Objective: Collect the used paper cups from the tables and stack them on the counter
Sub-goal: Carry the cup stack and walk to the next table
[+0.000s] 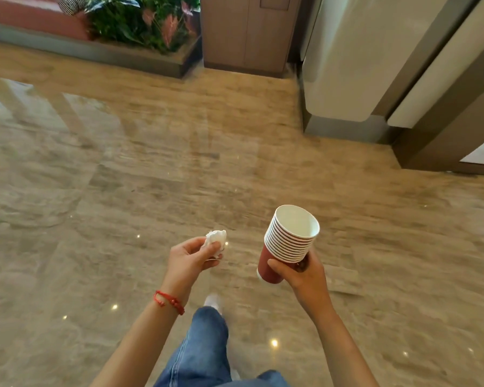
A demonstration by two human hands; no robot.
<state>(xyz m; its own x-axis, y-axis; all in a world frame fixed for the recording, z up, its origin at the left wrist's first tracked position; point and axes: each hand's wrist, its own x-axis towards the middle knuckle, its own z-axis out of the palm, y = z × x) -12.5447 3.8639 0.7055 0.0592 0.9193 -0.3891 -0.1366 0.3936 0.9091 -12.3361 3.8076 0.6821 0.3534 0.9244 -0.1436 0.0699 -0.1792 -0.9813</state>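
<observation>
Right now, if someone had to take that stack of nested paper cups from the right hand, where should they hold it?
Grip the stack of paper cups around its white rims, coming from the upper left. The right hand already wraps the red base, and the stack tilts with its open mouth up and away, so the rim band is the bare part.

Interior of a public lobby or lounge, such as that of a hotel or sales hall. A polished stone floor [157,163], beige and veined, is reflecting ceiling lights as bright spots. A built-in planter [140,26] with leafy green and pink plants is sitting on a grey plinth beside a red upholstered bench [25,15] carrying a striped cushion [70,4]. A wood-panelled column [246,32] is rising from the floor. At right, pale wall panels [344,51] framed in dark metal trim are standing on a grey base.
</observation>
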